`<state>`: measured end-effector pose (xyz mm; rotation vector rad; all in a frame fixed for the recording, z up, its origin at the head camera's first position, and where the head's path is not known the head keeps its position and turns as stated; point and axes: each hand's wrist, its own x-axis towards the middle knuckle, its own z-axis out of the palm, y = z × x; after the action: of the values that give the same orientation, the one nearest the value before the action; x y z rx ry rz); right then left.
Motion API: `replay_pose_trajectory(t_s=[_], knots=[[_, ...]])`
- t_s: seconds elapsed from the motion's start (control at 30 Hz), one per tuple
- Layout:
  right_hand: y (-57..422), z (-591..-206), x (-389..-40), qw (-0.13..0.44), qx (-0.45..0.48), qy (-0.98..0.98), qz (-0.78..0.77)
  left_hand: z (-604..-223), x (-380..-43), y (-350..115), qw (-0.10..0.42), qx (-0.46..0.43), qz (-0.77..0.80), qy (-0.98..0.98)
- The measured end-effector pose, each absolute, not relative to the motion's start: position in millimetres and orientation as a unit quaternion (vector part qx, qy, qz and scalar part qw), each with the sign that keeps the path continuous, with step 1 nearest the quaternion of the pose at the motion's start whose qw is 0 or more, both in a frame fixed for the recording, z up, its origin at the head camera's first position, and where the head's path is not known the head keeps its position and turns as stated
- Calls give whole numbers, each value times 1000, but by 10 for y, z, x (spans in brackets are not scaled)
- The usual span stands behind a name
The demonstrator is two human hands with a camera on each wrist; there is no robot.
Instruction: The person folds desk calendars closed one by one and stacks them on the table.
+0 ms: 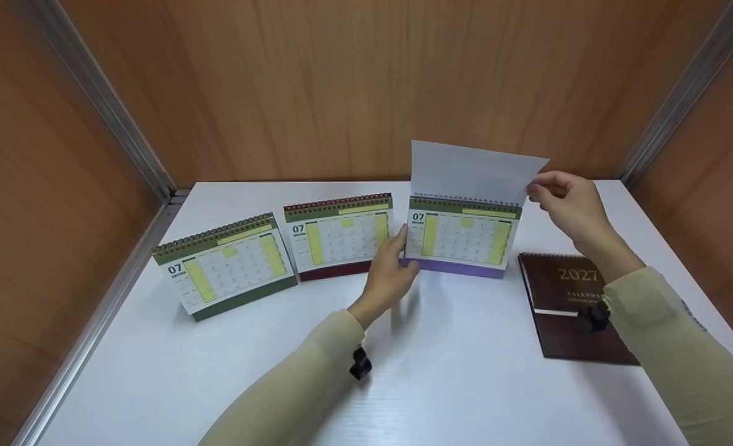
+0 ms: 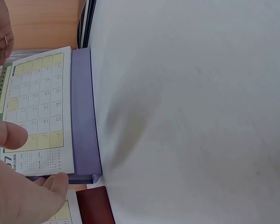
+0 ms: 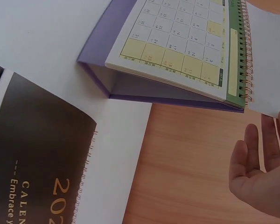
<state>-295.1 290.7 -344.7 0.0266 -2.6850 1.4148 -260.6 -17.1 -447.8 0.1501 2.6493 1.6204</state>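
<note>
A spiral desk calendar (image 1: 464, 235) with a purple base stands at the right of three similar calendars, its 07 page facing me. My left hand (image 1: 390, 275) holds its left side; in the left wrist view a finger (image 2: 13, 135) overlaps the page. At the upper right, my right hand (image 1: 568, 204) pinches the right edge of a raised white sheet (image 1: 475, 170), still on the rings. The right wrist view shows the purple base's open side and the rings (image 3: 246, 56), with the pinching fingertips partly cut off by the frame.
A red-based calendar (image 1: 342, 238) stands just left of the purple one, and a green-based calendar (image 1: 230, 266) farther left, both at 07. A dark brown 2027 calendar (image 1: 552, 337) lies flat under my right forearm. Wooden panels (image 1: 366, 87) enclose the white table (image 1: 453, 384).
</note>
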Motion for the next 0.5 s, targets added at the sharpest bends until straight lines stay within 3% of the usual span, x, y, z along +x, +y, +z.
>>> replay_pose_trajectory(t_s=[0.5], knots=[[2937, -3519, -2807, 66, 28, -880, 470, -4516, -2637, -197, 3, 71, 529, 846]])
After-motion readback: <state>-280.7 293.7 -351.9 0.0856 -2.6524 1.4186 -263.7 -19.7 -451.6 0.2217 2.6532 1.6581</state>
